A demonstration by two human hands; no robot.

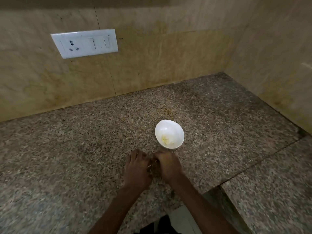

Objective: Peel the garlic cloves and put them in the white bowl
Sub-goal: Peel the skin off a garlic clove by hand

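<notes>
Close in, left hand [136, 168] and right hand [167, 166] together over the tabletop [67, 157], both curled, grip hidden; rub garlic skin off low, near the white bowl [166, 130].

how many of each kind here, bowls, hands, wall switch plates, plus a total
white bowl: 1
hands: 2 (left hand, right hand)
switch plate: 1
total: 4
</notes>
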